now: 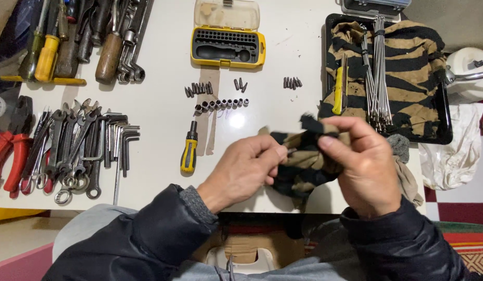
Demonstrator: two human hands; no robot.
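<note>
A white table (pixel 163 156) is lying under you, crowded with tools: wrenches (pixel 70 151) fanning out at the left beside a set of hex keys (pixel 122 138), a yellow-handled stubby screwdriver (pixel 189 148) near the middle, rows of loose bits (pixel 220 96) below an open yellow bit case (pixel 227 47), and a black tray (pixel 447 130) at the right holding long metal rods (pixel 377 73) on a striped cloth. Just above the near edge, your right hand (pixel 361 169) is closing around a black-and-tan striped rag (pixel 304 164), bunching it, while your left hand (pixel 244 171) is pinching a small metal piece (pixel 292 151) that is pressing into the rag; what it is, is too blurred to tell. The rag is looking soft and limp, so it is draping wherever unsupported; a full-fist hold suits it. The metal piece seems light, hard and slippery, best taken at its bare end.
</note>
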